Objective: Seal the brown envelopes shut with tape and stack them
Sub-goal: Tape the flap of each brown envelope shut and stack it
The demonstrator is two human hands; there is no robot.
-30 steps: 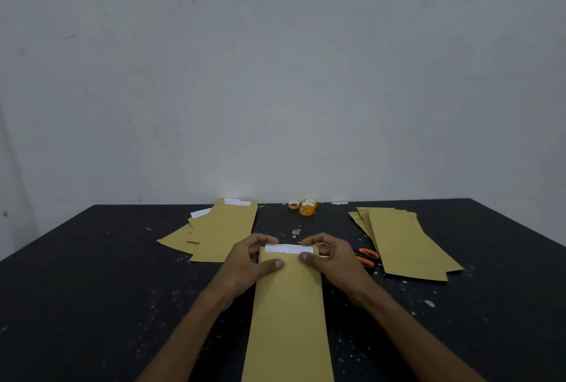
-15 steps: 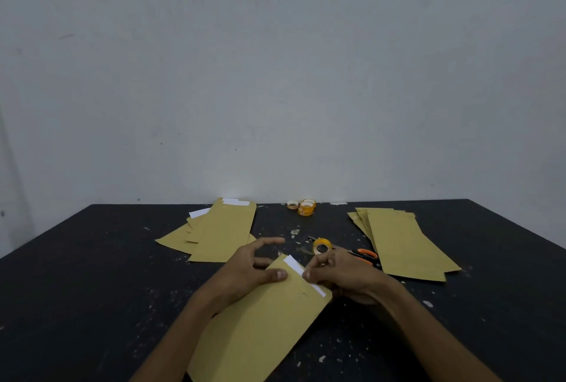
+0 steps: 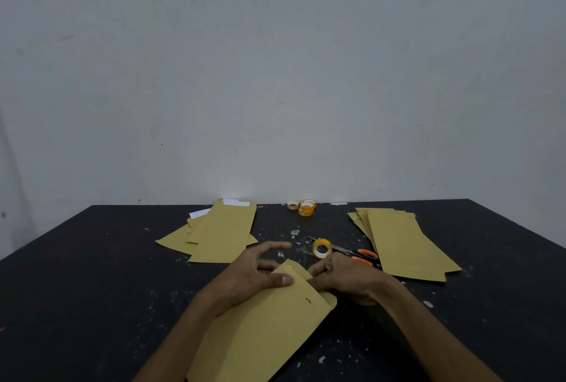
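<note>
Brown envelope [image 3: 266, 326] slanted on dark surface [image 3: 92, 289], tape roll [image 3: 322, 248] and scissors [image 3: 361, 254] just beyond it, left envelope pile [image 3: 223, 231] and right envelope pile [image 3: 404, 243] farther off, left hand [image 3: 248, 274] and right hand [image 3: 346, 277] pinching its far end.

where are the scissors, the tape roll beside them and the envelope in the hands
scissors [image 3: 366, 254]: head view, on the upper orange handle.
tape roll [image 3: 322, 242]: head view, on the top of the yellow ring.
held envelope [image 3: 266, 326]: head view, on the middle of its brown face.
</note>
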